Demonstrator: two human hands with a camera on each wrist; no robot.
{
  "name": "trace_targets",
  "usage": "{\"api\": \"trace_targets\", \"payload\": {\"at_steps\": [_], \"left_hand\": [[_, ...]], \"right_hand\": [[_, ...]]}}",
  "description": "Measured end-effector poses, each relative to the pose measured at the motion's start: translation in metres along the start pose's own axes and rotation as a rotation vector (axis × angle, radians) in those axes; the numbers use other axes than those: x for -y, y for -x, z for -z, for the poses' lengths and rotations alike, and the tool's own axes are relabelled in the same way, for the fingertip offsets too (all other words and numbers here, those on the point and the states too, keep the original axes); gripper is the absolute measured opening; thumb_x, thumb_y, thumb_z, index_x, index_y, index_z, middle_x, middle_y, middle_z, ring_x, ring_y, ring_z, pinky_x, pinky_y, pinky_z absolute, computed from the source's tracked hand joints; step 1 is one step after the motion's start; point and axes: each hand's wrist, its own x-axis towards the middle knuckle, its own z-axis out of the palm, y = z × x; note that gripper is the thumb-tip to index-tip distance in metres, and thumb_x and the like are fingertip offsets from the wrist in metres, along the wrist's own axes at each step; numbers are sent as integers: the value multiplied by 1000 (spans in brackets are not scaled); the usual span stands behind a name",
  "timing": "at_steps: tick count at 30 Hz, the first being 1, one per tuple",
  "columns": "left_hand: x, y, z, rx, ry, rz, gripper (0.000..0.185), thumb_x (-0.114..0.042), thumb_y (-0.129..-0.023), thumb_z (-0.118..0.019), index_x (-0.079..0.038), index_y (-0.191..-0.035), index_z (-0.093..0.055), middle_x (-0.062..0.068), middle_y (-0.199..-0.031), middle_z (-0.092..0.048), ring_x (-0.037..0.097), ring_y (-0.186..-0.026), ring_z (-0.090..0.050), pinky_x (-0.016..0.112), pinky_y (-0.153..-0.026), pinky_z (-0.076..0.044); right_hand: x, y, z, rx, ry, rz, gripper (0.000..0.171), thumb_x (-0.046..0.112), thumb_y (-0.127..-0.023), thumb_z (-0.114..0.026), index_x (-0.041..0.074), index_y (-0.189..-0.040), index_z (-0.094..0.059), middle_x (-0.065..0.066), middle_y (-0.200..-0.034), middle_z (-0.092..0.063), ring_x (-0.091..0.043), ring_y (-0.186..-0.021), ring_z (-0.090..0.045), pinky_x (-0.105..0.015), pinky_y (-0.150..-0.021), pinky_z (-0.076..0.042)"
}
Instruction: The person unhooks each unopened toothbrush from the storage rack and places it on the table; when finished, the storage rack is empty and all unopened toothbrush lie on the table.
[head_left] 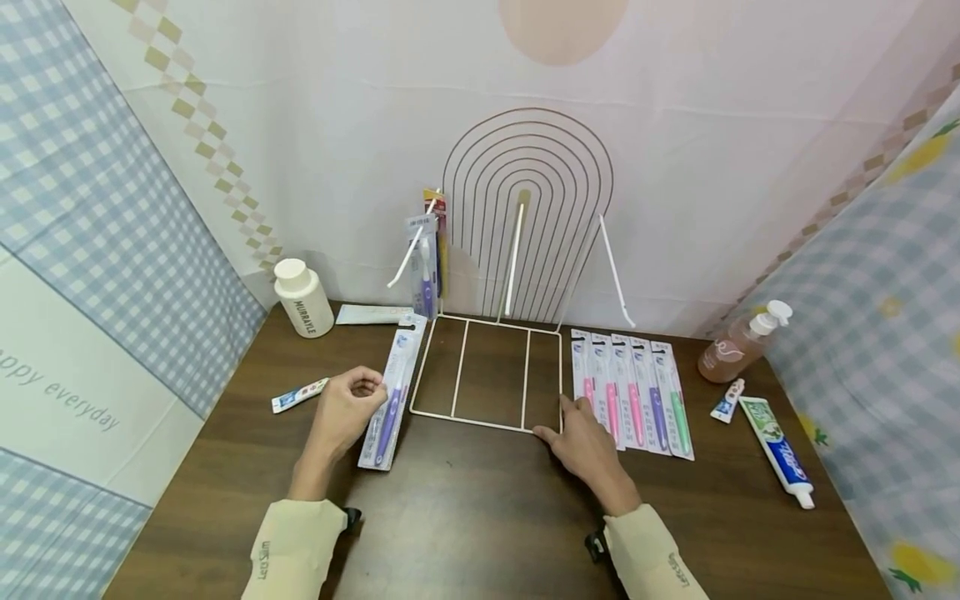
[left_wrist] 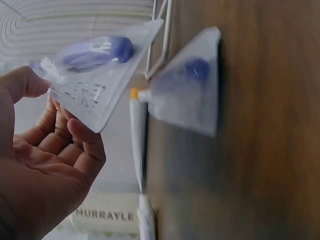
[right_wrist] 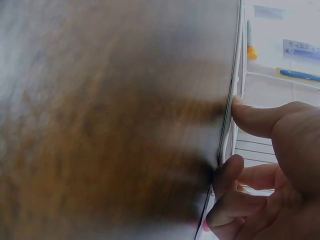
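Purple toothbrush (head_left: 387,427) slants, head (head_left: 403,342) toward the backdrop (head_left: 360,183), left hand (head_left: 347,412) pinching its pack (head_left: 374,457), right hand (head_left: 587,446) gripping the rack (head_left: 487,424).

Table (head_left: 465,517), brown, wood-grained. Thereon: one wire rack (head_left: 515,258); one white bottle (head_left: 306,308); one pump bottle (head_left: 731,354); five packaged toothbrushes (head_left: 633,396), right; two left-side tubes (head_left: 373,314) (head_left: 300,395); two right-side tubes (head_left: 727,401) (head_left: 777,452).

Wears pale cream sleeves (head_left: 288,546), with small dark letters (head_left: 264,560) along both, reading something like "Lets Slim". Has a little black gadget (head_left: 352,517) poking out beside each cuff (head_left: 303,511).
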Motion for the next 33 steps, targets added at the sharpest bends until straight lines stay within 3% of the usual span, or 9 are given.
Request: {"api": "trace_targets", "payload": {"at_steps": [5,7,12,15,21,24,29,33], "left_hand": [[14,1,13,-31,-49,60,11,-1,-98,-71,6,-102,-78,3,-85,-73,4,-78,-63,18,-74,-52],[42,-12,16,-36,-71,65,10,-6,-96,-74,1,-100,-81,0,-84,-75,5,-77,-66,19,-73,-54],[111,-47,21,-8,-121,87,7,-19,-94,-80,-14,-97,-84,-5,-84,-81,13,-79,-73,28,-74,-59],[107,-48,22,22,-136,104,12,-20,-95,-78,-11,-99,-84,-2,-85,-83,15,-79,-72,29,-74,-58],[78,-36,21,31,-101,78,20,-18,-99,-77,1,-101,-83,3,-82,-80,12,-73,-65,27,-67,-50],[77,-36,22,48,-143,86,22,-19,-102,-75,1,-105,-84,3,-85,-81,12,-74,-65,28,-67,-52],[87,-41,22,65,-222,99,25,-20,-105,-71,0,-111,-85,7,-92,-84,15,-79,-69,30,-70,-56],[91,-42,20,63,-246,98,26,-23,-104,-75,0,-113,-84,11,-97,-85,18,-81,-72,31,-73,-57]], "right_hand": [[-12,-6,-9,-5,-7,19,91,52,-102,-85,-10,-163,-55,-33,-142,-64,-29,-80,-67,-50,-65,-59],[-23,-12,-18,-10,5,28,95,57,-102,-83,-9,-163,-54,-34,-142,-63,-29,-80,-66,-49,-63,-57],[-14,-7,-10,-14,7,28,91,55,-103,-83,-10,-162,-56,-33,-139,-64,-30,-79,-65,-51,-63,-57],[-5,-1,-3,-20,3,22,88,51,-102,-85,-9,-160,-58,-32,-137,-65,-29,-78,-65,-51,-64,-58],[-21,-9,-17,-19,4,36,93,56,-102,-84,-9,-163,-55,-33,-139,-65,-24,-75,-61,-42,-58,-52],[-25,-10,-20,-18,1,44,94,57,-103,-83,-10,-163,-54,-34,-139,-63,-26,-75,-61,-44,-58,-52],[-13,-4,-11,-22,-11,29,89,52,-103,-84,-10,-161,-57,-32,-139,-64,-29,-78,-64,-52,-65,-58],[-3,1,-4,-23,-6,18,87,48,-103,-86,-10,-161,-57,-32,-139,-64,-28,-77,-63,-51,-65,-58]]}}
